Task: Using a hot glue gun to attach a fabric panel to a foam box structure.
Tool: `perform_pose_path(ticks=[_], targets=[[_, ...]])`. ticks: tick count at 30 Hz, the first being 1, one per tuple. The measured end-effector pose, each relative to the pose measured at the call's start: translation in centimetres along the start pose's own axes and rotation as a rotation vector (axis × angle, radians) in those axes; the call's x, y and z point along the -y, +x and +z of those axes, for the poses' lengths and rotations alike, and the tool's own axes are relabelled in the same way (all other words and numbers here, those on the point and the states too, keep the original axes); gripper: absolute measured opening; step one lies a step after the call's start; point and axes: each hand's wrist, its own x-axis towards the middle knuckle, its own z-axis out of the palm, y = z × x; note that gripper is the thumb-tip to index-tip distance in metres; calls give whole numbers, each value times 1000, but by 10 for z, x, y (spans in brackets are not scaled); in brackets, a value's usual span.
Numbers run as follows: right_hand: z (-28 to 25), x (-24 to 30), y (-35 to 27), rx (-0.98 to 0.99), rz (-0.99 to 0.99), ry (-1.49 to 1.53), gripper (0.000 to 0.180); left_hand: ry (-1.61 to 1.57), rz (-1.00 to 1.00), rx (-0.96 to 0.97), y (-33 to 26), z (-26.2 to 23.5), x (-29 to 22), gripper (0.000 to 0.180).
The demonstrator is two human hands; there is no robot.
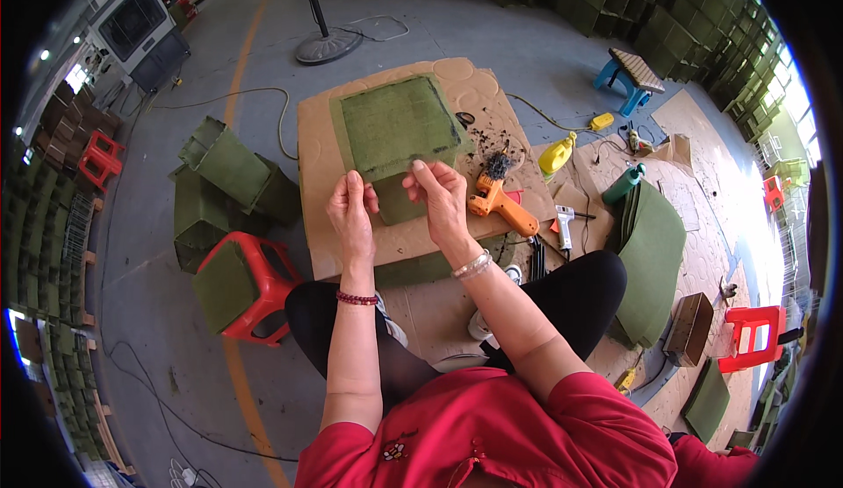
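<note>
A square piece of green felt (399, 124) lies on a brown cardboard sheet (320, 146) in front of me, with a smaller green flap (399, 205) hanging at its near edge. My left hand (351, 216) pinches the left side of that flap. My right hand (439, 194) pinches its top right corner. An orange glue gun (502, 207) rests on the cardboard just right of my right hand.
A red plastic stool (255, 282) with a green felt box stands at my left, with more green boxes (228, 172) behind it. A stack of green felt sheets (654, 255), a yellow bottle (558, 154), a small blue stool (630, 75) and a fan base (327, 46) lie around.
</note>
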Motion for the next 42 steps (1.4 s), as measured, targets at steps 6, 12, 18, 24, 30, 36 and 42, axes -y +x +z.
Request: perform_pose_path(ticks=[6, 12, 18, 24, 30, 36, 42], targets=[[-2, 10, 1, -45, -45, 1, 25, 0, 10, 23, 1, 0, -1, 28], [-4, 1, 4, -71, -103, -43, 24, 26, 16, -22, 1, 6, -4, 38], [4, 1, -6, 27, 3, -10, 23, 45, 8, -5, 1, 1, -3, 38], [17, -8, -4, -22, 21, -15, 16, 63, 9, -11, -1, 3, -3, 37], [19, -10, -3, -69, -43, 21, 19, 48, 14, -13, 2, 3, -1, 37], [-45, 17, -1, -100, 0, -248, 31, 6, -7, -1, 0, -1, -2, 36], [-73, 47, 94, -57, 70, -227, 34, -29, 7, 23, 2, 2, -1, 37]])
